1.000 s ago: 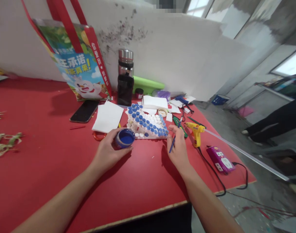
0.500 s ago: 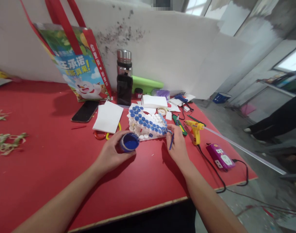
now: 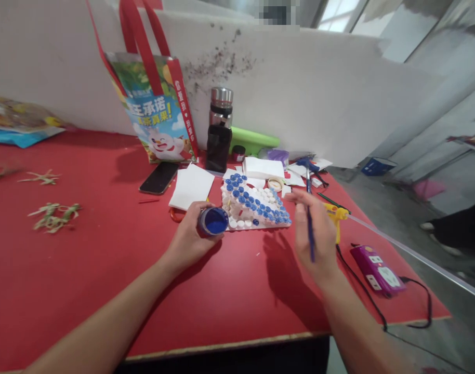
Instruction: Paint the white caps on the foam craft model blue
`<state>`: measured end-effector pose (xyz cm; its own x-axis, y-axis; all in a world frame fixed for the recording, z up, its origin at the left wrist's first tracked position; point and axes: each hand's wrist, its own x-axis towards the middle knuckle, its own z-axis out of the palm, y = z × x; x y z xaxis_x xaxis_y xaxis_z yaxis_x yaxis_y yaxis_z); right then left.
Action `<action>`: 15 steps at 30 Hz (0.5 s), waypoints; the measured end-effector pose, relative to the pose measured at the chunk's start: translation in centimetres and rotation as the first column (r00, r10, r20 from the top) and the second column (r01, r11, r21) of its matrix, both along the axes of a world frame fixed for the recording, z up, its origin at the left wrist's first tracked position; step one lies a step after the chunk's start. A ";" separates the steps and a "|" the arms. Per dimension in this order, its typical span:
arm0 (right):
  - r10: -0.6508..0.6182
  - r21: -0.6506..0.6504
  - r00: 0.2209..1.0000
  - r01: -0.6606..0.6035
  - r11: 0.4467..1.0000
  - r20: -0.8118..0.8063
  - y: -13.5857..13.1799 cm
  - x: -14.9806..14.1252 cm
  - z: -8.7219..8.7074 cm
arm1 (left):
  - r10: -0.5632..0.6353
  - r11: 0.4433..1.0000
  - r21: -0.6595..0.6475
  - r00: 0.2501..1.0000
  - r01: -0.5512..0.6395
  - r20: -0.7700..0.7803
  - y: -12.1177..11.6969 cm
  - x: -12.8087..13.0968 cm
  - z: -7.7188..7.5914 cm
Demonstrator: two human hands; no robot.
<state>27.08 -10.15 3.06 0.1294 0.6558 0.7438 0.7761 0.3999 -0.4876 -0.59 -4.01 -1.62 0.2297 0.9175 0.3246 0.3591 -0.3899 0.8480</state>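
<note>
My left hand (image 3: 188, 236) is wrapped round a small open jar of blue paint (image 3: 215, 222), tilted so that its mouth faces me. In my right hand (image 3: 313, 234) is a thin blue paintbrush (image 3: 310, 234), its handle slanting down across my fingers. The right hand is raised above the table, a little right of a white piece covered with round caps (image 3: 256, 205). Several of those caps are blue and others are white. Neither the jar nor the brush touches the capped piece, as far as I can see.
Behind stand a black and steel bottle (image 3: 219, 135) and a printed bag (image 3: 159, 114). A phone (image 3: 158, 177) and white paper (image 3: 191, 186) lie left of the piece. At the right are a yellow glue gun (image 3: 338, 214) and a purple power strip (image 3: 378, 270). Straw figures (image 3: 57, 215) lie far left.
My right hand has lifted away from the capped piece with the brush, moving up and right. The view has swung left. The jar stays in my left hand, near the piece.
</note>
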 end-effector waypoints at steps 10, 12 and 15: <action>0.412 0.202 0.765 -0.360 0.911 -0.495 3.9 -1.8 2.5 | 0.026 0.995 0.093 0.998 -0.021 -0.051 0.9 -0.5 -0.3; 0.414 0.099 0.717 -0.438 0.894 -0.561 4.2 -2.0 1.1 | -0.007 0.993 0.119 0.997 0.016 -0.070 0.9 -0.4 -0.4; 0.424 0.001 0.644 -0.549 0.836 -0.637 4.3 -2.2 0.1 | -0.038 0.989 0.136 0.995 0.051 -0.091 0.7 -0.3 -0.3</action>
<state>24.84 -5.85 3.12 0.1196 0.8626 0.4915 0.0208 0.4928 -0.8699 -0.85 -3.28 -1.95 0.3026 0.8536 0.4239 0.4095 -0.5181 0.7509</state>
